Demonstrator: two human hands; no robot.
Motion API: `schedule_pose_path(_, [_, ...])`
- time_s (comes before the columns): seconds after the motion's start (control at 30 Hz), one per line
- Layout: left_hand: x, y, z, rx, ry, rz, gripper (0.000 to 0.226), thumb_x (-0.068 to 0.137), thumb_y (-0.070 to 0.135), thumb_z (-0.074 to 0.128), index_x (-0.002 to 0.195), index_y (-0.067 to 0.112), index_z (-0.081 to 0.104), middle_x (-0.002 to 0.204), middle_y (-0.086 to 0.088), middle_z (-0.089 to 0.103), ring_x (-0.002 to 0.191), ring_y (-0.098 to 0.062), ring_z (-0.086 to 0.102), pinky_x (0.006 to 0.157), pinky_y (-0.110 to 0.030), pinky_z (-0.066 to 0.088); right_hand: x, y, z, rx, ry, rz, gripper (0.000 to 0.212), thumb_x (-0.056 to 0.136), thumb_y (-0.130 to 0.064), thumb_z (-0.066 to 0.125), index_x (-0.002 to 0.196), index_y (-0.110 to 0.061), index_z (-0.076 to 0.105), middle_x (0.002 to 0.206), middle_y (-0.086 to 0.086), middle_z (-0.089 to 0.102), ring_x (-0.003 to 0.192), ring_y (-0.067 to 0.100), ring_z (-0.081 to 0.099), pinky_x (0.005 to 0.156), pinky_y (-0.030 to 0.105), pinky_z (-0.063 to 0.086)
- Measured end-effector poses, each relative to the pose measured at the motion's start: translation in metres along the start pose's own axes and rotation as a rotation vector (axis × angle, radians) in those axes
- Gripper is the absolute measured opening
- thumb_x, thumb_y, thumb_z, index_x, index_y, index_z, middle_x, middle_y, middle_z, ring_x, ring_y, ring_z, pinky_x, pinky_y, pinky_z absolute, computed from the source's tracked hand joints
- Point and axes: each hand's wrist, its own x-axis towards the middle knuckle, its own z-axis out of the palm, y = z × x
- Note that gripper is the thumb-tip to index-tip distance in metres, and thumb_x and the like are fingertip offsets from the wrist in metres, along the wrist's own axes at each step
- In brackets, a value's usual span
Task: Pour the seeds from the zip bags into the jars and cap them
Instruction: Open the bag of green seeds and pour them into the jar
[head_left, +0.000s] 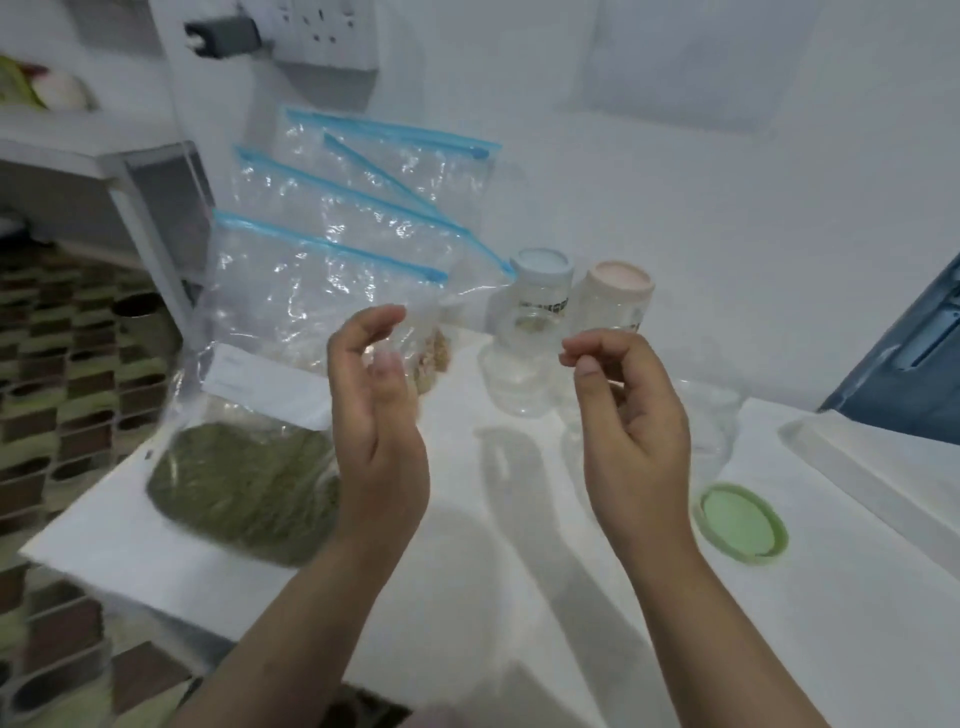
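A zip bag of green seeds (244, 483) lies flat on the white table (467, 597), near its left edge, with a white label strip across its upper part. Behind it a bag with a few pale seeds (431, 358) in one corner lies partly hidden by the left hand. Farther back, three or four clear zip bags with blue closures (363, 208) overlap in a stack and look empty.

Near the middle stand two clear jars, one with a blue lid (540, 267), the other with a pink lid (621, 283); more clear jars sit in front of them, blurred and hard to count. An open clear jar (711, 415) stands right of the right hand, and a loose green lid (743, 522) lies on the table nearer the camera.

The left hand (374, 405) is raised above the table, fingers loosely curled, holding nothing. The right hand (628, 410) is likewise raised with fingers curled, thumb near fingertips, holding nothing visible. Both hover apart from bags and jars.
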Motion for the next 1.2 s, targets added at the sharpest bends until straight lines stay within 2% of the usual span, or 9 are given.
schedule_pose_path(0.23, [0.053,-0.038,-0.123,0.405,0.06,0.062,0.03,0.105,0.02,0.042,0.135,0.016,0.045,0.133,0.0,0.044,0.131,-0.018,0.039,0.11,-0.017,0.026,-0.033,-0.002,0.104,0.017,-0.13,0.275,0.017,0.101,-0.026,0.053,0.117,-0.033,0.053,0.117,-0.018,0.057,0.096,-0.004,0.054,0.078,0.009,0.042])
schedule_pose_path(0.3, [0.07,-0.056,-0.149,0.494,0.024,-0.087,0.04,0.106,0.026,0.042,0.143,0.012,0.039,0.146,-0.005,0.037,0.139,-0.018,0.028,0.11,-0.012,0.018,-0.041,0.005,0.126,-0.007,-0.116,0.377,0.027,0.101,-0.036,0.05,0.127,-0.038,0.045,0.127,-0.016,0.051,0.102,-0.005,0.053,0.078,0.012,0.041])
schedule_pose_path(0.4, [0.093,-0.083,-0.178,0.556,-0.082,-0.327,0.057,0.105,0.042,0.037,0.155,0.017,0.024,0.161,-0.003,0.022,0.149,-0.019,0.015,0.118,-0.032,0.015,-0.049,0.01,0.152,0.015,-0.075,0.546,0.043,0.101,-0.043,0.048,0.142,-0.039,0.034,0.129,-0.014,0.048,0.089,-0.02,0.053,0.068,0.006,0.038])
schedule_pose_path(0.5, [0.101,-0.097,-0.193,0.447,-0.162,-0.474,0.061,0.105,0.047,0.035,0.156,0.017,0.02,0.16,-0.002,0.026,0.145,-0.017,0.027,0.114,-0.033,0.023,-0.057,0.013,0.171,0.014,-0.031,0.644,0.048,0.101,-0.041,0.049,0.146,-0.035,0.031,0.126,-0.012,0.05,0.083,-0.014,0.051,0.064,0.008,0.037])
schedule_pose_path(0.6, [0.098,-0.107,-0.2,0.355,-0.198,-0.528,0.056,0.105,0.045,0.036,0.152,0.015,0.031,0.152,-0.001,0.039,0.127,-0.006,0.038,0.101,-0.025,0.029,-0.062,0.018,0.183,0.022,0.035,0.676,0.043,0.101,-0.037,0.052,0.142,-0.03,0.04,0.119,-0.01,0.054,0.087,-0.006,0.054,0.068,0.012,0.039])
schedule_pose_path(0.73, [0.097,-0.119,-0.206,0.295,-0.153,-0.54,0.048,0.102,0.047,0.044,0.139,0.016,0.046,0.13,-0.001,0.057,0.119,-0.017,0.055,0.094,-0.029,0.042,-0.061,0.025,0.191,0.0,0.144,0.627,0.019,0.099,-0.027,0.058,0.118,-0.023,0.062,0.1,-0.013,0.061,0.08,-0.002,0.057,0.064,0.004,0.042])
schedule_pose_path(0.87, [0.1,-0.112,-0.205,0.314,-0.099,-0.503,0.03,0.104,0.037,0.044,0.126,0.018,0.051,0.109,0.009,0.057,0.092,-0.001,0.055,0.069,-0.013,0.037,-0.061,0.025,0.195,-0.013,0.214,0.545,0.008,0.098,-0.021,0.061,0.1,-0.018,0.068,0.091,-0.008,0.065,0.073,-0.008,0.055,0.068,0.005,0.041])
schedule_pose_path(1.03, [0.1,-0.109,-0.204,0.169,-0.019,-0.411,0.011,0.104,0.033,0.048,0.109,0.024,0.051,0.101,0.01,0.058,0.093,-0.004,0.057,0.082,-0.017,0.042,-0.062,0.016,0.195,0.033,0.222,0.467,0.01,0.099,-0.02,0.059,0.091,-0.022,0.065,0.09,-0.005,0.065,0.088,0.01,0.06,0.083,0.02,0.045])
schedule_pose_path(1.2, [0.098,-0.102,-0.202,0.065,0.056,-0.331,0.003,0.104,0.026,0.049,0.102,0.028,0.05,0.099,0.007,0.056,0.093,-0.01,0.054,0.09,-0.028,0.047,-0.065,0.008,0.191,0.104,0.222,0.43,0.01,0.099,-0.018,0.059,0.09,-0.02,0.064,0.08,-0.008,0.063,0.082,0.012,0.06,0.094,0.039,0.053])
